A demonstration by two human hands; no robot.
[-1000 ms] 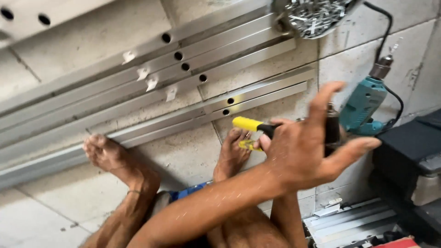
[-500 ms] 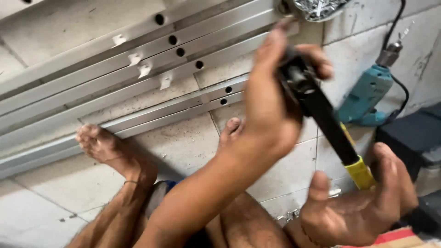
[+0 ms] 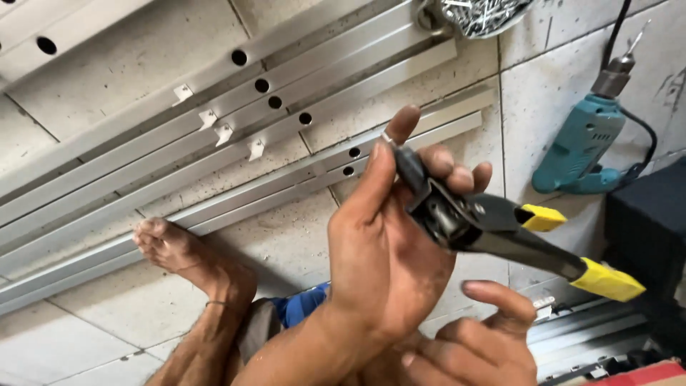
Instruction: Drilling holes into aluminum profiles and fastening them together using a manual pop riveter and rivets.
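Yellow grips mark the ends of the hand riveter, which the left hand holds up in front of the camera, fingers and thumb clamped around its dark metal head with the nose pointing up and a small rivet pin at the fingertips. The right hand sits just below, fingers loosely curled and apart, gripping nothing; the tool's two handles splay open above it, unsupported. Because the hold is on the head alone, the long handles could lever the tool out of the grip, and it would drop toward the bare foot resting on the tiled floor. Fingers so close to the hinge could also be pinched if the handles swing shut. The tiny pin looks easy to lose among the aluminium rails lying across the floor. A teal electric drill lies well apart to the right, its bit exposed and its cord trailing near a dark box; a snagged cord could drag it. A mesh bowl of screws sits at the top edge.
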